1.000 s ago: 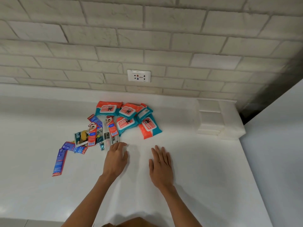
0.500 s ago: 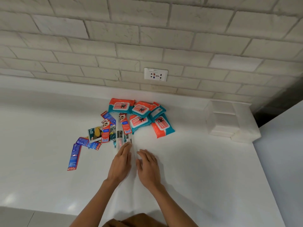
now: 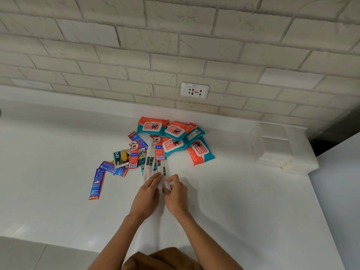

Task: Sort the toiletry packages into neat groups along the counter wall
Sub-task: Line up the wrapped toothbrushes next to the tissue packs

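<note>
A heap of toiletry packages lies on the white counter point(image 3: 58, 191) near the brick wall. Several teal-and-orange wipes packs point(image 3: 176, 140) sit at its right. Red-and-blue toothpaste boxes point(image 3: 97, 183) and a card pack marked 2 point(image 3: 120, 155) spread to the left. Long clear toothbrush packs point(image 3: 149, 162) point from the heap toward me. My left hand point(image 3: 147, 193) and my right hand point(image 3: 175, 191) meet at their near ends; my left fingers lie along one pack and my right fingers pinch a clear pack.
A white stepped plastic organiser point(image 3: 280, 149) stands at the right by the wall. A wall socket point(image 3: 194, 90) sits above the heap. The counter's right edge meets a white panel point(image 3: 339, 191). The floor shows at the bottom left.
Both hands have come together from flat and apart on the counter. They now hold the near ends of the clear toothbrush packs, and the right fingers have curled.
</note>
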Tool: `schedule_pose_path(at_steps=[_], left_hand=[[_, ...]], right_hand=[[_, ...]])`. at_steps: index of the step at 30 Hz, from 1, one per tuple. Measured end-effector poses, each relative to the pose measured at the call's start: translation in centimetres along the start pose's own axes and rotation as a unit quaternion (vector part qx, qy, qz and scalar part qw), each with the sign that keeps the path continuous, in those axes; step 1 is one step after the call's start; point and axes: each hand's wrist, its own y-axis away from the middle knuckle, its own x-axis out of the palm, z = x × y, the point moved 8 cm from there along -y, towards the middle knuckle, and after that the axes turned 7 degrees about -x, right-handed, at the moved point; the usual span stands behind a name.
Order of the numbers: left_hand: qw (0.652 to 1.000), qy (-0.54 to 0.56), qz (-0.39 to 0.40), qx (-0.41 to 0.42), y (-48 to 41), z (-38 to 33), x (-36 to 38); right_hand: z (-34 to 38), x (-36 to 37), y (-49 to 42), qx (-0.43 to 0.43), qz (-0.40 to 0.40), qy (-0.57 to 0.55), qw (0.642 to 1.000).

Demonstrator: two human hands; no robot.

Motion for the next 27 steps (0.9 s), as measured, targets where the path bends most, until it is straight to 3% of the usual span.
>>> schedule_pose_path(at_steps=[10,16,20,24,27], left_hand=[[0.995,-0.098,-0.017,0.030,0.3,-0.5,0.6],[0.994,-0.083,-0.011,0.076,0.8,-3.4,1.5],[0.998,-0.021,0.007,0.062,0.0,-5.0,1.7],[0.984,0.156,0.031,-0.087,-2.2,-4.9,1.6],[0.965,0.227,0.074,-0.105,-3.1,-6.7,2.8]], right_hand=[[-6.1,-4.9,2.2,0.065,-0.030,-0.023,0.997],[-8.8,-7.6,4.4,0.113,-0.046,-0.079,0.989],[-9.2,-10.0,5.7,0.128,-0.084,-0.186,0.970],[-8.7,-12.3,6.5,0.114,-0.109,-0.296,0.942],[-8.8,-13.2,6.9,0.113,-0.126,-0.327,0.930]])
